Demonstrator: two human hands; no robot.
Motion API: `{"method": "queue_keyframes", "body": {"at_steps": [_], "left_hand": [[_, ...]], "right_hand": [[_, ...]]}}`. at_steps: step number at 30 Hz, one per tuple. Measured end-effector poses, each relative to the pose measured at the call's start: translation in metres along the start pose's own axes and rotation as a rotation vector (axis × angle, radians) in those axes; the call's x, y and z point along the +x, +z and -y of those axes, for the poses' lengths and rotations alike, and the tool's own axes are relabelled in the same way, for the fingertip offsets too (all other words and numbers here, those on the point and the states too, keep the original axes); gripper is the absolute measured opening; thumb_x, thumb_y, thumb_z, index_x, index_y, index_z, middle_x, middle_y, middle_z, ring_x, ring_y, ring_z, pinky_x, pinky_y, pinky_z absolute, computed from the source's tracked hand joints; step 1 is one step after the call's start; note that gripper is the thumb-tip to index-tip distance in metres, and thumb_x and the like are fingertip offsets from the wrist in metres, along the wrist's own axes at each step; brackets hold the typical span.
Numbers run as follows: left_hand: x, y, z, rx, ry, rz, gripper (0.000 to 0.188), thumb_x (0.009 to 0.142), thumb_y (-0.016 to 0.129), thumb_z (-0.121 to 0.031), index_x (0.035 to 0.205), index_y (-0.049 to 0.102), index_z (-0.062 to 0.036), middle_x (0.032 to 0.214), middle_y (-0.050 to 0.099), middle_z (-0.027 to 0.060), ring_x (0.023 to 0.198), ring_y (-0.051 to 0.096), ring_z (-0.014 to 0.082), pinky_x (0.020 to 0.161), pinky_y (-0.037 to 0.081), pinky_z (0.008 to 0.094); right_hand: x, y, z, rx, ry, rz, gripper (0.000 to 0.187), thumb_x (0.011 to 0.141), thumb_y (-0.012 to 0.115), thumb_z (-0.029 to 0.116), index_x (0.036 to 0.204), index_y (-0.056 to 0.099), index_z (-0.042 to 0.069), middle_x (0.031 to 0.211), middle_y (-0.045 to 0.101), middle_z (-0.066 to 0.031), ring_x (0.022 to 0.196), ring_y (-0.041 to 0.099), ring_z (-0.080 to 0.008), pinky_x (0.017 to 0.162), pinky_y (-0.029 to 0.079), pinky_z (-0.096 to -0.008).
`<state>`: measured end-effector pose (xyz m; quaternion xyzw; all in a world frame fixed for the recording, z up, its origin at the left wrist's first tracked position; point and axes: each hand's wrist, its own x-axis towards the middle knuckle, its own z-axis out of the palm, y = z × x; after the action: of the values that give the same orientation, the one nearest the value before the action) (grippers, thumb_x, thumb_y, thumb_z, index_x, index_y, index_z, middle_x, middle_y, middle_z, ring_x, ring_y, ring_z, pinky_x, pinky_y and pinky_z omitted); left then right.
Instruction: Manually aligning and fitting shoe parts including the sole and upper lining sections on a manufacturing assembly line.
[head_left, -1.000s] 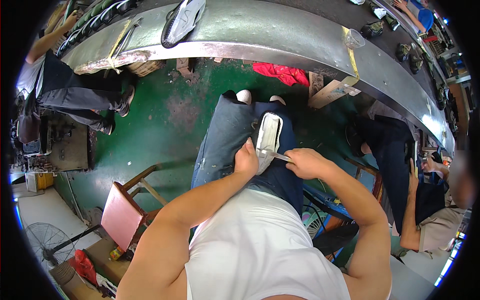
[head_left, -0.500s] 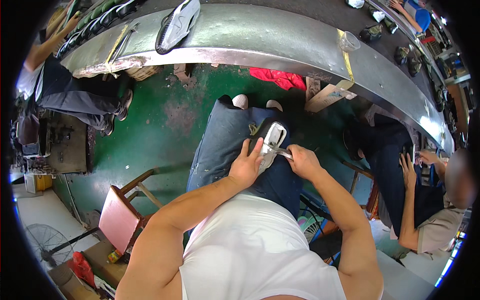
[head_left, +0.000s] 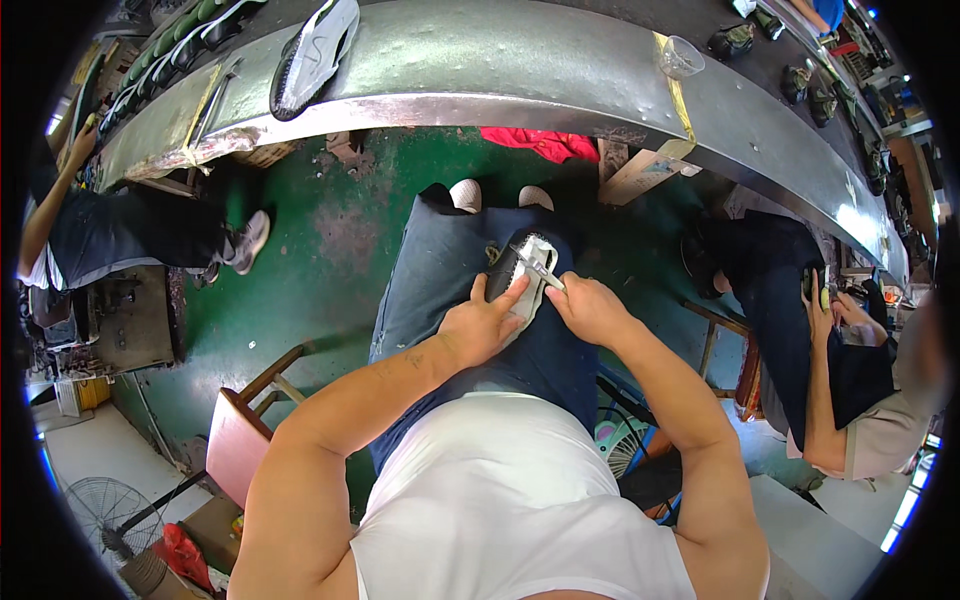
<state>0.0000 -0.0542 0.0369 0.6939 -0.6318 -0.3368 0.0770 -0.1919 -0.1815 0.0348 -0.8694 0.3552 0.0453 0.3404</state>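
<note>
Shoe (head_left: 531, 305) is lying in my lap (head_left: 415, 285), pale face up, its rounded end pointing away from me toward the table (head_left: 490, 82).

Hold: my left hand (head_left: 476, 328) is bracing the shoe from the near left. Thumb is pressing on the pale face, forefinger is reaching along the dark side, the two standing spread; my other fingers are mostly hiding underneath, so I cannot tell how tightly they are curling. My right hand (head_left: 592, 310) is pinching the handle of a metal tool (head_left: 543, 272), fingers closing around it. The tool's head is lying over the pale face near the far rim; too small to tell its exact shape.

Handling, my judgement: working well here is probably depending on a firm brace, thighs backing the shoe so it isn't rolling under force. I'd be aiming for short, even pulls along the rim, wrist low, and placing the left thumb behind the tool's line, since a slip would be running straight toward it.

Looks: the face is showing off-white, the far edge is carrying a rough, dark-and-white toothed border, and the dark upper is peeking out at left.
</note>
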Motion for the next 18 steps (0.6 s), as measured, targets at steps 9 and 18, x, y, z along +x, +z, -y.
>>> {"method": "queue_keyframes", "body": {"at_steps": [9, 18], "left_hand": [[-0.035, 0.05, 0.028, -0.731, -0.14, -0.068, 0.07, 0.104, 0.044, -0.028, 0.158, 0.011, 0.0027, 0.155, 0.031, 0.0338, 0.144, 0.035, 0.0414, 0.117, 0.029, 0.0355], [-0.034, 0.03, 0.021, -1.063, -0.086, 0.05, 0.086, 0.098, 0.059, -0.012, 0.158, 0.0, 0.0033, 0.158, 0.031, 0.024, 0.144, 0.035, 0.0258, 0.118, 0.026, 0.0314]], "right_hand": [[-0.026, -0.002, 0.017, 0.138, 0.061, 0.13, 0.044, 0.103, 0.047, 0.038, 0.09, 0.056, -0.003, 0.084, 0.066, -0.0291, 0.08, 0.065, -0.0469, 0.073, 0.049, -0.0545], [-0.051, 0.015, 0.029, 0.048, 0.017, 0.219, 0.044, 0.104, 0.046, 0.038, 0.095, 0.059, -0.003, 0.085, 0.067, -0.0266, 0.084, 0.065, -0.046, 0.075, 0.049, -0.0531]]}}
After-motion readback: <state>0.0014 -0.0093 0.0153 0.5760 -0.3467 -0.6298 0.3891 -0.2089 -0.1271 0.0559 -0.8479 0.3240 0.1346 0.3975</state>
